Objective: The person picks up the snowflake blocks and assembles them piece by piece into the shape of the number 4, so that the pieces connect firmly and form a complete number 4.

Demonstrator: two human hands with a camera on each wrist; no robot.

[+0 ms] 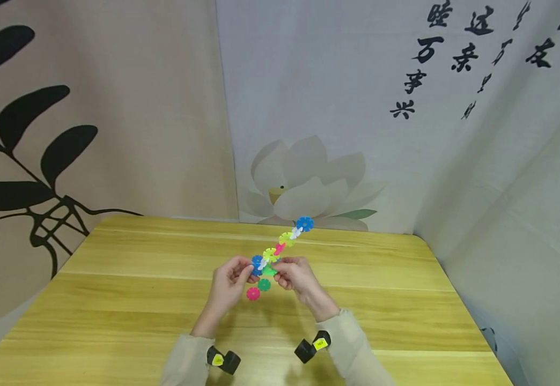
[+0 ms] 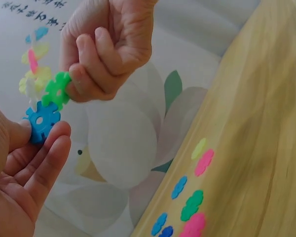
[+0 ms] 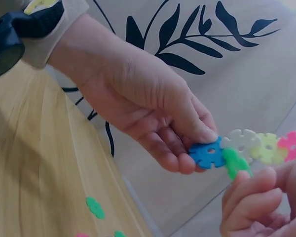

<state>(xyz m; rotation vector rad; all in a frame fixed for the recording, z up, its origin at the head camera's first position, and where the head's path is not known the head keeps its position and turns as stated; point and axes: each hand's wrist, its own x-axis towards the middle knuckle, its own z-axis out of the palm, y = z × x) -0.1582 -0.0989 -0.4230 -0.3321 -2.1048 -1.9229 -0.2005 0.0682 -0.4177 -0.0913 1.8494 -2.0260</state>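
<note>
A chain of slotted plastic snowflake discs is held above the table. Its near end is a blue disc [image 2: 48,118], pinched between thumb and fingers of my left hand [image 1: 229,281]. Beyond it come white, yellow, pink [image 1: 279,249], yellow and white discs, with another blue disc [image 1: 304,224] at the far end. My right hand [image 1: 301,279] pinches a bright green disc [image 2: 54,91] against the chain beside the near blue and white discs. In the right wrist view, the green disc [image 3: 235,163] meets the chain there; whether its slot is engaged I cannot tell.
Loose discs lie on the wooden table [image 1: 130,300], among them a dark green disc [image 1: 264,285] and a pink disc [image 1: 253,294] below the hands. The left wrist view shows several more, including a yellow disc [image 2: 199,148]. Printed curtains stand behind the table.
</note>
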